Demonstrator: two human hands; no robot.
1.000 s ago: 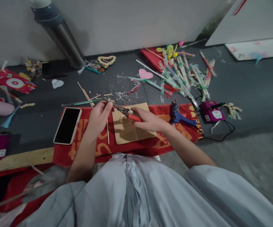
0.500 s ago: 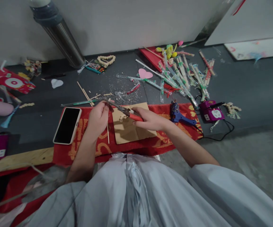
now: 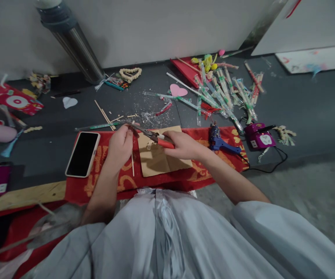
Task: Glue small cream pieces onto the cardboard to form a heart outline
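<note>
My left hand (image 3: 121, 143) is closed around a thin wooden stick (image 3: 133, 166), whose lower end hangs below the fingers. In my right hand (image 3: 181, 145) is a pair of red-handled shears (image 3: 165, 143). Their metal blades reach left to the fingertips of my left hand, by the top of the stick; whether they touch it I cannot tell. Beneath the shears lies a piece of brown cardboard (image 3: 165, 159) with a small pale beige piece (image 3: 150, 145) on it. The cardboard rests on a red cloth (image 3: 198, 172) with orange lettering.
A phone (image 3: 83, 154) lies left on the cloth, a blue glue gun (image 3: 221, 143) right. Behind are wrapped chopsticks (image 3: 222, 93), loose sticks (image 3: 102, 112), a pink paper heart (image 3: 178, 90), a beaded heart (image 3: 130, 74) and a tall steel flask (image 3: 78, 50). A purple box (image 3: 258, 136) stands right.
The shears and my right hand have shifted very slightly up and left. My left hand stays in almost the same place, still holding the stick.
</note>
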